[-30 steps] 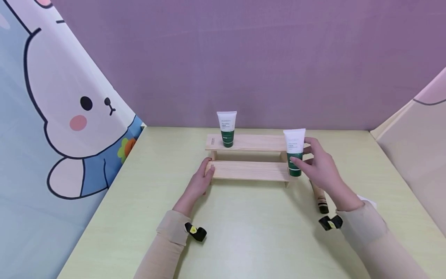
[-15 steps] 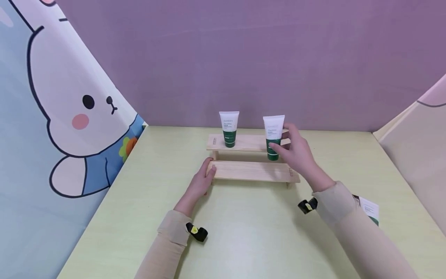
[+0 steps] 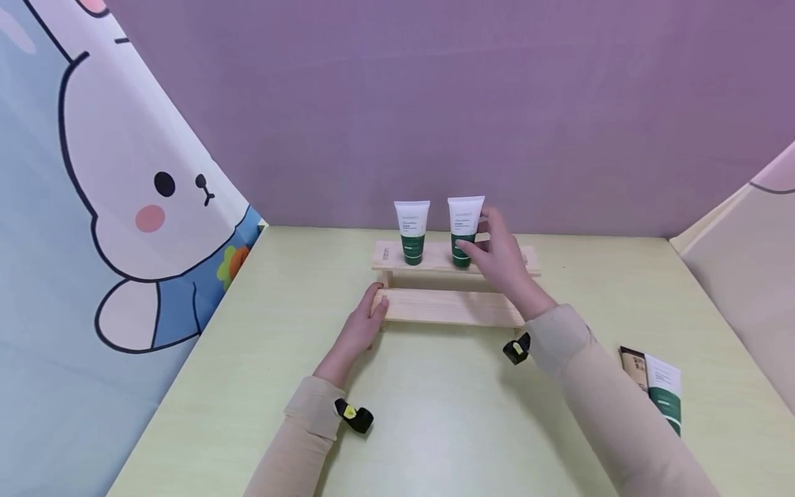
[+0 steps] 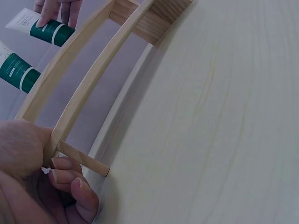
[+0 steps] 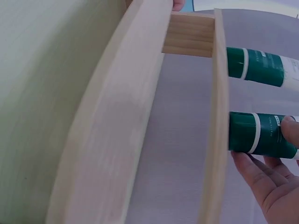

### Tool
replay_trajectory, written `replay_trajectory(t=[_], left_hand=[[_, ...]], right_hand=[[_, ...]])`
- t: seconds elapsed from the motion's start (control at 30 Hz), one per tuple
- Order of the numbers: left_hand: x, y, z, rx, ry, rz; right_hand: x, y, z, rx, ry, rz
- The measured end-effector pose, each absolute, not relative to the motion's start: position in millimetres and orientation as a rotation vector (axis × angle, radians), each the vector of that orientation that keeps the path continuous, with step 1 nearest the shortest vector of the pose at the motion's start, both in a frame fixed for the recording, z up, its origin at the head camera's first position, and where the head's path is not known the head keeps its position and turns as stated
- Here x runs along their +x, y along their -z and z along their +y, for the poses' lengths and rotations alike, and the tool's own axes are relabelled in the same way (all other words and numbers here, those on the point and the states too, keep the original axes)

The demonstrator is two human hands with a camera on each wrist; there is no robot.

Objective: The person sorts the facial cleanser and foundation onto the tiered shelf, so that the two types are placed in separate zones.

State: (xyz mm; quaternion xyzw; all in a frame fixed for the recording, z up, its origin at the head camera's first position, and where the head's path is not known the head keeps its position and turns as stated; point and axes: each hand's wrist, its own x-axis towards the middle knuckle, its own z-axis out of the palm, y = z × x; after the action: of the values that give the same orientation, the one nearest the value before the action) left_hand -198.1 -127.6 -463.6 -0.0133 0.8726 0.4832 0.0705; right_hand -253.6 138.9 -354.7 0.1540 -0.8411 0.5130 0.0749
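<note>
A two-step wooden rack (image 3: 453,307) stands on the table in the head view. My left hand (image 3: 360,326) grips the left end of its lower step, thumb on top and fingers curled below, as the left wrist view also shows. On the upper step, toward the left, one white-and-green squeeze tube (image 3: 413,233) stands upright on its cap. Beside it my right hand (image 3: 499,255) pinches a second squeeze tube (image 3: 464,228) between thumb and fingers. In the right wrist view the held tube's cap (image 5: 243,133) is at the upper step's surface, seemingly touching it.
At the right of the table lie another white-and-green tube (image 3: 664,390) and a brown tube (image 3: 633,368), side by side. A purple cloth (image 3: 459,103) hangs behind the table (image 3: 435,407), and a rabbit-print cloth (image 3: 143,228) hangs at the left.
My right hand has carried its tube leftward and back, from beside the rack's right end to the upper step near the first tube. The left hand keeps its grip on the rack.
</note>
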Motion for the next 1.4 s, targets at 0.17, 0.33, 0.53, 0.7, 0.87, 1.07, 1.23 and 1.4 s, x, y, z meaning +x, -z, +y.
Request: replay_trajectory(t=[0.17, 0.33, 0.53, 0.7, 0.87, 1.07, 1.23, 1.4], left_hand=[[-198, 465, -127, -0.039, -1.453, 2.625], [-198, 463, -126, -0.047, -1.447, 2.637], [-198, 464, -126, -0.04, -1.445, 2.624], [-199, 466, -126, -0.036, -1.439, 2.632], [-199, 465, -126, -0.045, -1.424, 2.634], [-199, 466, -128, -0.041, -1.449, 2.625], [-199, 468, -129, -0.037, -1.472, 2.599], [-199, 467, -130, -0.03, -1.463, 2.601]], right_hand=[[-257, 362, 134, 0.487, -1.541, -2.508], [-257, 364, 135, 0.469, -1.53, -2.53], [-248, 361, 150, 0.402, -1.518, -2.477], [-230, 362, 175, 0.409, -1.419, -2.503], [-208, 369, 202, 0.425, -1.324, -2.559], [-183, 370, 234, 0.413, -1.195, -2.588], [-161, 376, 266, 0.37, -1.081, -2.639], [-138, 387, 298, 0.308, -0.987, -2.713]])
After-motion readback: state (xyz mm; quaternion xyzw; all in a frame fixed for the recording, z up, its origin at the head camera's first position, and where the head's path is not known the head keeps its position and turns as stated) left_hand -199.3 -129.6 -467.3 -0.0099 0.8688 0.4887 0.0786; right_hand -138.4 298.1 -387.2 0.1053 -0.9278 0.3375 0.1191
